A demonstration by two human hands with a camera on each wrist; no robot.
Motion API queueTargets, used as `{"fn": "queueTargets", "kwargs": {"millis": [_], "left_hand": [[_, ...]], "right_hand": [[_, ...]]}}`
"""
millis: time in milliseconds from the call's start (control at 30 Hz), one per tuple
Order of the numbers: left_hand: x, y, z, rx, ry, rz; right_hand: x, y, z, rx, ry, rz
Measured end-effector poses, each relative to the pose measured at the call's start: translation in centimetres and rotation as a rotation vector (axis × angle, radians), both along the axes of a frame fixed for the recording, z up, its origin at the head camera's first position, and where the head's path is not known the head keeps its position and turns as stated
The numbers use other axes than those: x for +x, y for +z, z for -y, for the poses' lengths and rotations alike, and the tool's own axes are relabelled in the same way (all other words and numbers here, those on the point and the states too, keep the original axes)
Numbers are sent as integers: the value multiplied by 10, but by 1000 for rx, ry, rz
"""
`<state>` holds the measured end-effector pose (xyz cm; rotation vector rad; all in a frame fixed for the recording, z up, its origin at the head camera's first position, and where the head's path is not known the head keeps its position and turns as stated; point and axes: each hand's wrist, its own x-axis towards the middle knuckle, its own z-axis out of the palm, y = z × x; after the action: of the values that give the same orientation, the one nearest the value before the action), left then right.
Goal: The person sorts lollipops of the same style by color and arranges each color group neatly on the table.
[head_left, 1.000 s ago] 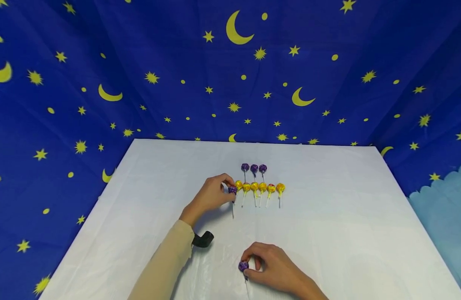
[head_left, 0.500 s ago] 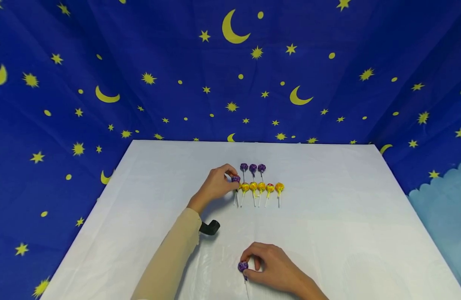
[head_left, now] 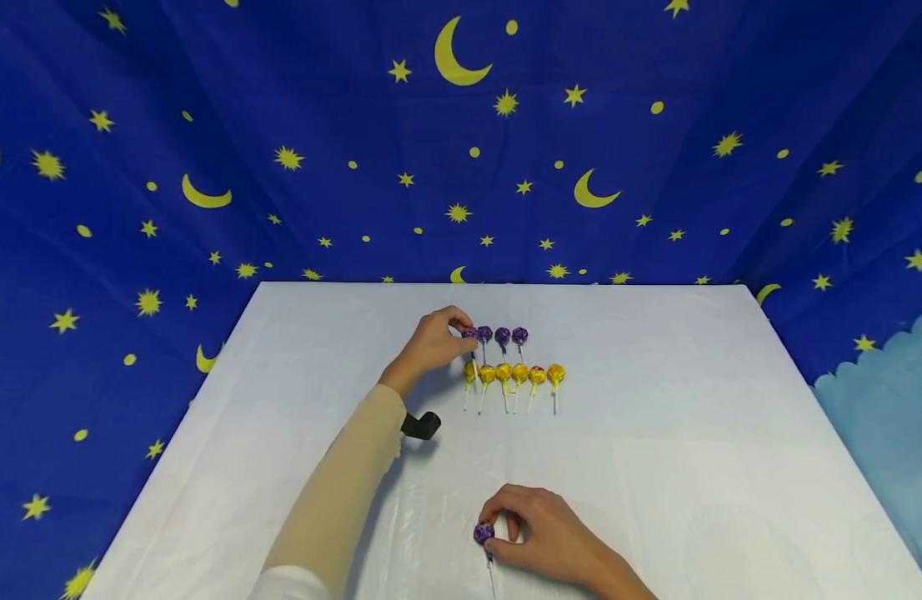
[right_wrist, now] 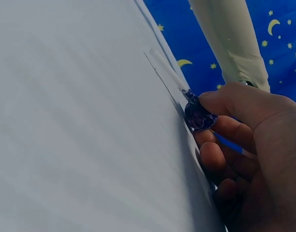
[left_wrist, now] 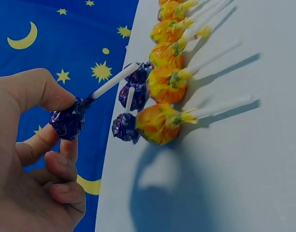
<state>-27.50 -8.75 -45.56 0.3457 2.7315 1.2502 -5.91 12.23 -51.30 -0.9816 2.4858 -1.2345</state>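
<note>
My left hand (head_left: 433, 340) pinches a purple-wrapped lollipop (left_wrist: 68, 121) by its head, thumb on one side and fingers on the other. It hovers at the left end of a row of three purple lollipops (head_left: 502, 337). Just nearer to me lies a row of several yellow lollipops (head_left: 519, 374), sticks pointing toward me. Close to the front, my right hand (head_left: 543, 533) pinches another purple lollipop (right_wrist: 200, 115) between thumb and fingertips, its white stick pointing toward me.
A white-covered table (head_left: 656, 467) bears everything. Behind and beside it hangs a blue cloth (head_left: 341, 100) with yellow moons and stars. A black curved piece (head_left: 422, 426) sticks out at the left wrist, over the table.
My left hand has carried its purple lollipop away from me, from beside the yellow row up to the left end of the purple row. The right hand stays in place.
</note>
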Motion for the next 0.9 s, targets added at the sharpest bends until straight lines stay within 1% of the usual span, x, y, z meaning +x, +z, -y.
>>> {"fn": "queueTargets", "kwargs": {"millis": [100,233,333,500,600,667,800,900], "left_hand": [[-7,1,1,-10,5,23],[-15,-1,0,-25,15,38],[-21,-4,0,-20,20,29],[-28,-9,0,33,37,11],[-32,-10,-2,60,65,-7],[-33,-10,-2,71,88,-19],[-36,-13,-2,69,126,-28],[-38,-17,-2,47,132,-20]], "right_hand": [[0,0,0,-12,8,2],[0,1,0,3,5,50],[0,2,0,18,1,86],[-1,2,-1,17,1,70],[-1,1,-2,12,-2,41],[-1,1,-2,6,-5,43],[0,1,-2,-3,1,70],[0,1,-2,-8,4,84]]}}
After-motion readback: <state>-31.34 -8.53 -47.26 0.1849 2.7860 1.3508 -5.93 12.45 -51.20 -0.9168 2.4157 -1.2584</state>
